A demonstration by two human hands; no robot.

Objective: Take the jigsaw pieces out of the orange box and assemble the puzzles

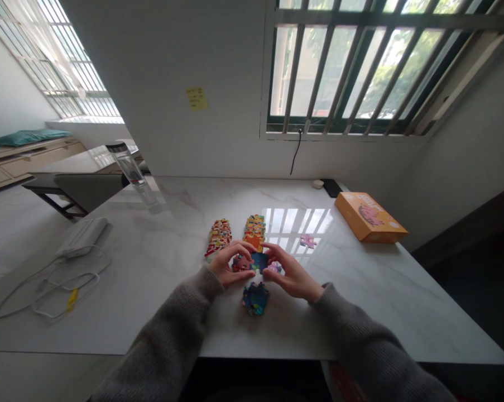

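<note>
My left hand (pixel 234 264) and my right hand (pixel 291 273) face each other over the white table, fingers curved round a blue puzzle piece (pixel 259 261) between them. Reddish pieces (pixel 240 263) lie under my left fingers, and a pink-purple piece (pixel 274 267) is at my right fingertips. Nearer the front edge sits a pile of dark blue pieces (pixel 255 298). Behind my hands are a stack of red and yellow pieces (pixel 219 237) and a stack of orange and yellow pieces (pixel 254 226). A lone pink piece (pixel 307 240) lies to the right.
An orange box (pixel 369 218) stands on the right of the table (pixel 172 312), near a black phone (pixel 331 188) and a small white object (pixel 317 183). At the left are a clear bottle (pixel 128 163), a white device (pixel 82 237) and a coiled cable (pixel 65 290).
</note>
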